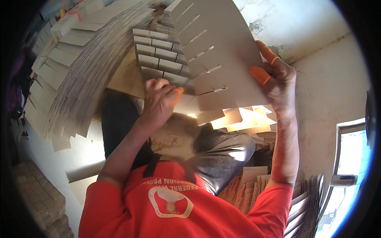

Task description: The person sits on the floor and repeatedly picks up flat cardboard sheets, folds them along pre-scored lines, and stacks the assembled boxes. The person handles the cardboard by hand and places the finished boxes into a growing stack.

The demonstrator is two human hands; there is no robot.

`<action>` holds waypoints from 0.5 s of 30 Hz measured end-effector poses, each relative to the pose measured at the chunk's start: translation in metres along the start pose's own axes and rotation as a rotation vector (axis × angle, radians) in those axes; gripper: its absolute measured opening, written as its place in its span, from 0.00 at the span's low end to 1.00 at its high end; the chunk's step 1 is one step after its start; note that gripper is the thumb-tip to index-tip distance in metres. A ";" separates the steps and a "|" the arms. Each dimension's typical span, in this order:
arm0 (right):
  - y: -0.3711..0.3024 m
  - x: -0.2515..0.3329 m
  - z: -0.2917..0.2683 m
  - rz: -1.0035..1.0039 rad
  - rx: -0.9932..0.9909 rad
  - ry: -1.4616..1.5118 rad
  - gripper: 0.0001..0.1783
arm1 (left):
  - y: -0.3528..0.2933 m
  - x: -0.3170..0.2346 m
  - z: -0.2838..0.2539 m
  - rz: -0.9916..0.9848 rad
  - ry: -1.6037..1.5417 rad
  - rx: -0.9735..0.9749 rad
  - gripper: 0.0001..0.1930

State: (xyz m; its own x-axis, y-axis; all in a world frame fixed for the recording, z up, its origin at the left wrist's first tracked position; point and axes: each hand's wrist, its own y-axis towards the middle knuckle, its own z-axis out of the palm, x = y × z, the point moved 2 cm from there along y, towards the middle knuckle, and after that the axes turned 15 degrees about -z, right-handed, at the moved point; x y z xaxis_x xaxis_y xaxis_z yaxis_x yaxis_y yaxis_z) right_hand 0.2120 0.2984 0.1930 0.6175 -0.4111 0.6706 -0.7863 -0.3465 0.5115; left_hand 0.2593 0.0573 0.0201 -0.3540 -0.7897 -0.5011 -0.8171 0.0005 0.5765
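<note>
My right hand (278, 81) grips the right edge of a large slotted cardboard sheet (226, 51), with orange finger covers on two of its digits. The sheet stands tilted and has a row of short slits along its left part. Left of it is a cardboard divider grid (158, 55) made of crossed strips with several cells. My left hand (158, 99) is at the near end of this grid, its fingers curled and an orange cover on one of them. What those fingers hold, if anything, is hidden.
A long curved stack of cardboard strips (95, 63) rises at the left, with cardboard pieces (39, 95) beside it. More cardboard sheets (250, 119) lie beyond my bent knee (234, 146). Folded cardboard (37, 198) is piled at lower left. A wall (321, 79) stands close on the right.
</note>
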 end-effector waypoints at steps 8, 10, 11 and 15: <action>0.011 -0.011 0.023 0.077 0.166 -0.135 0.33 | 0.003 0.012 0.010 -0.073 -0.168 0.086 0.07; 0.013 -0.017 0.026 0.081 0.188 -0.110 0.33 | 0.002 0.012 0.012 -0.081 -0.180 0.086 0.07; 0.013 -0.022 0.030 0.079 0.189 -0.068 0.32 | 0.003 0.012 0.012 -0.082 -0.183 0.091 0.07; 0.018 -0.029 0.050 0.011 0.232 0.092 0.31 | 0.005 0.013 0.012 -0.082 -0.200 0.095 0.07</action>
State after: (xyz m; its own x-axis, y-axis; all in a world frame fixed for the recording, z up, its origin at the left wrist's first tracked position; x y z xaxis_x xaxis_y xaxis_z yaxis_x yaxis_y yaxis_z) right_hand 0.1811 0.2624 0.1560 0.5956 -0.3411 0.7272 -0.7605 -0.5311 0.3737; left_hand 0.2455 0.0543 0.0091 -0.3599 -0.6520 -0.6674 -0.8827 0.0063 0.4699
